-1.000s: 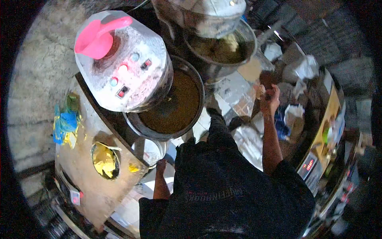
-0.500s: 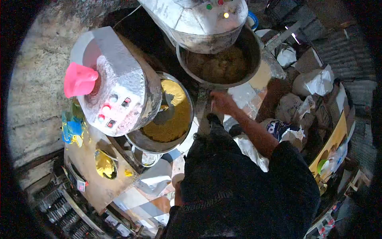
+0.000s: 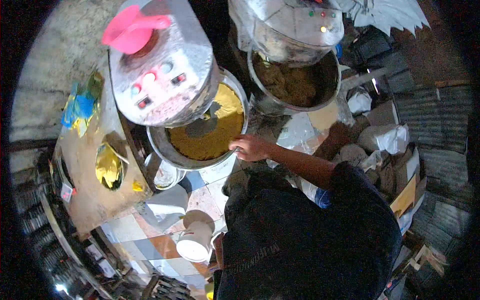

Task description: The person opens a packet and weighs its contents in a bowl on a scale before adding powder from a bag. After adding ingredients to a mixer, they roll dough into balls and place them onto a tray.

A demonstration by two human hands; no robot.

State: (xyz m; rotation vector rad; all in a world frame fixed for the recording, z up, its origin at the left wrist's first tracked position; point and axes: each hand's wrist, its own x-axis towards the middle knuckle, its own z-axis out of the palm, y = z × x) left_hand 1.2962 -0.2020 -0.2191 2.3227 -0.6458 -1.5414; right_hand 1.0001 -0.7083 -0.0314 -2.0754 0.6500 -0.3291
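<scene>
My right hand is closed, its curled fingers right at the near rim of a metal mixing bowl. What the fingers hold, if anything, I cannot make out. A grainy yellow-brown mixture fills the bowl, with a brighter yellow patch at its far side. Above the bowl hangs a flour-dusted mixer head with knobs and switches. At my left side, my left hand shows only in part, its fingers hidden, beside a white container on the tiled floor.
A second mixer stands over a bowl of brown mixture. On the mixer head sits a pink jug. A board at left bears a yellow-smeared tub. White sacks lie at right.
The view has shifted, so both mixers appear farther right. My right hand has moved left from beside the second mixer to the near rim of the yellow mixture's bowl.
</scene>
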